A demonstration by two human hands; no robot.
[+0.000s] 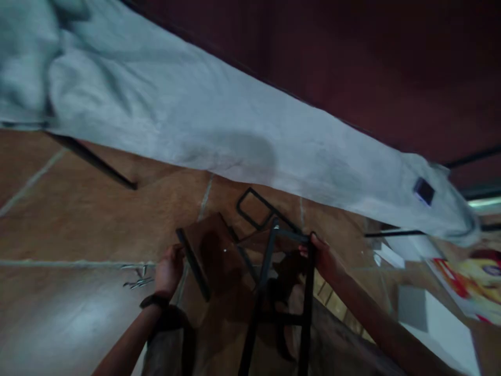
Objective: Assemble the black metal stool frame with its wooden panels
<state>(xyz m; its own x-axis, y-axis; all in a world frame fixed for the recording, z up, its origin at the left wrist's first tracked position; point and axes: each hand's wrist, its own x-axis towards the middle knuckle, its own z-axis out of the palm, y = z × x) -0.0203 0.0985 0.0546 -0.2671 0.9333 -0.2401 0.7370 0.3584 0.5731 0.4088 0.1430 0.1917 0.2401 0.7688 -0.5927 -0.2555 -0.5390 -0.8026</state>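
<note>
Clearly, steadiness matters most in this handling: the right grip (321,256) is closed around one side rail of a black metal frame (282,318), near its upper corner, while the rest of the frame slopes back toward the body and runs out of view. The left grip (168,274) sits at the dark edge rail (193,265) of a brown panel (213,250), which lies between the two grips; whether its fingers are clamped there or merely touching, I cannot tell. Holding a frame by one corner probably lets it twist, so a firm wrist on the right and light, even pressure on the left would suit, with fingertips clear of any place where rail and panel could pinch.

Just beyond the panel, between the grips, lies a looped metal piece (270,206). Small metal hardware (141,283) is scattered beside the left grip, on the tiled floor (168,203), easily knocked by a careless sleeve. Farther out past both grips stretches a rumpled white cover (219,104), bearing a small dark rectangle (424,191), perhaps a phone, well right of them. A white box (442,318) and a brightly printed package (473,282) stand right of the right grip; the light is dim.
</note>
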